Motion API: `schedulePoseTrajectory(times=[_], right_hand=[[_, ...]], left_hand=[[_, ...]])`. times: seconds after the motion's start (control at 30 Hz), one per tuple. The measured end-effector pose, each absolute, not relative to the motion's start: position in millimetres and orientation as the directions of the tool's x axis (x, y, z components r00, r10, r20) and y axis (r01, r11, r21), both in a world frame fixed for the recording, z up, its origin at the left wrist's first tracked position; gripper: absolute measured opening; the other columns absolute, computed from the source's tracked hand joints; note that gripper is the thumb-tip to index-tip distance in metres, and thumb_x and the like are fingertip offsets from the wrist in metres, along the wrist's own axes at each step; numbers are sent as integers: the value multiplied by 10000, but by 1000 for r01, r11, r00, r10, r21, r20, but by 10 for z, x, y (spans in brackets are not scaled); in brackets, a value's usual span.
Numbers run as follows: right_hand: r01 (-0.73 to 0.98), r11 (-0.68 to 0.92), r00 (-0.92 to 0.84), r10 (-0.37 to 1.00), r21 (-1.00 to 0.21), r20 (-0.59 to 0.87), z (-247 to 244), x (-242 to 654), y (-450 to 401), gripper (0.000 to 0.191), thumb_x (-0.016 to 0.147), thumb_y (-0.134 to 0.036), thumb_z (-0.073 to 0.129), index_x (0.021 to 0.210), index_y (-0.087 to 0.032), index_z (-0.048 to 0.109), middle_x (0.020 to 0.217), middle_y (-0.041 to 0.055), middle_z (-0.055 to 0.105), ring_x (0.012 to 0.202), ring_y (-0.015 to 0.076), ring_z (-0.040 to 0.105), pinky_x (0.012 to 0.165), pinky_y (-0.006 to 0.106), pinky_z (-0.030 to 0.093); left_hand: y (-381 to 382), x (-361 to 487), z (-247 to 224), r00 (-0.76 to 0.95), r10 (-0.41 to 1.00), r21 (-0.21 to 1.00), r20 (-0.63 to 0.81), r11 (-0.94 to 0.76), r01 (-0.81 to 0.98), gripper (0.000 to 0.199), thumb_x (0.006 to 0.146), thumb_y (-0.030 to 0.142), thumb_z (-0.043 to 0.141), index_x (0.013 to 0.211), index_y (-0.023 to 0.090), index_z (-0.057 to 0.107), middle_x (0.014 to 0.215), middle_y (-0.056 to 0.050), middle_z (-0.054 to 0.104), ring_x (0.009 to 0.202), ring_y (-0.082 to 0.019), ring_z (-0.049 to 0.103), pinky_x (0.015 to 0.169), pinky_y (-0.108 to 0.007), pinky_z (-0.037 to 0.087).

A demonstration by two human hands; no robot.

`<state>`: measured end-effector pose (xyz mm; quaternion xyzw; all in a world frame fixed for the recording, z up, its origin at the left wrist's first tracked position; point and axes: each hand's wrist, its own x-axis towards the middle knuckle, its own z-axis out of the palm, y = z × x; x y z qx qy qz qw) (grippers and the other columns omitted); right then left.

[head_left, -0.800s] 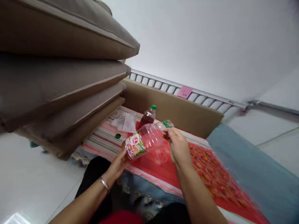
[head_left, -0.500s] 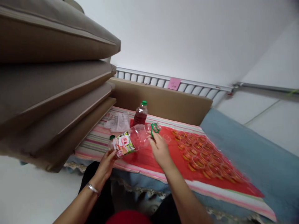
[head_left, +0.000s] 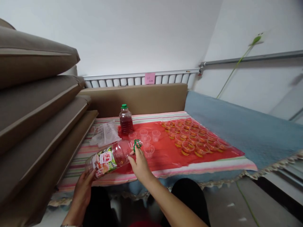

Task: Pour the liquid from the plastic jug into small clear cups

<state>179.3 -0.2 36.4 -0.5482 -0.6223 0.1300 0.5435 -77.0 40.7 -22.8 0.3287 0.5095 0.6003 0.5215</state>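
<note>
Currently, I am grasping a labelled bottle [head_left: 106, 160] slantwise beside clear cups [head_left: 149, 152], left hand [head_left: 84, 183] around its lower end, right hand [head_left: 140, 163] at its neck [head_left: 131, 144]; a slipping grip could topple those cups.

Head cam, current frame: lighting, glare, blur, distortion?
Head view: soft, fairly even light; small highlights on the upright bottle. Head view: slightly soft, fine print on the tilted bottle unreadable. Head view: wide-angle look, cushions seem stretched at the left edge.
</note>
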Motion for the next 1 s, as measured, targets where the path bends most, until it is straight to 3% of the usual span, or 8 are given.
schedulePoseTrajectory(times=[0.13,0.47,0.67,1.0], right_hand=[[500,391,219,806,-773,549,261,1807,35,254,868,-211,483,1114,-174,533,933,98,634,925,247,604,879,435,503],[458,379,279,797,-804,535,144,1871,58,201,858,-228,483,1049,-196,539,892,76,631,893,235,617,855,409,506],[437,384,314,782,-813,538,73,1908,72,229,843,-206,489,1066,-199,539,889,65,637,891,219,631,865,388,504],[425,328,374,786,-844,493,97,1986,94,122,828,-190,490,929,-212,554,891,69,648,881,223,637,838,389,510]], left_hand=[[442,-817,-213,-295,950,978,-102,42,-203,480,534,421,853,921,177,708,974,-29,717,922,-192,636,811,-290,477],[495,-818,-199,-307,952,989,-24,-22,-144,479,559,378,839,974,201,679,1041,-29,693,1069,-227,602,940,-346,443],[503,-770,-111,-317,948,993,-7,-30,-112,536,513,387,852,976,194,661,1008,-37,690,1026,-247,614,919,-372,450],[517,-678,29,-277,961,995,16,-41,-86,561,488,377,877,973,204,654,992,-8,675,968,-191,601,866,-306,436]])
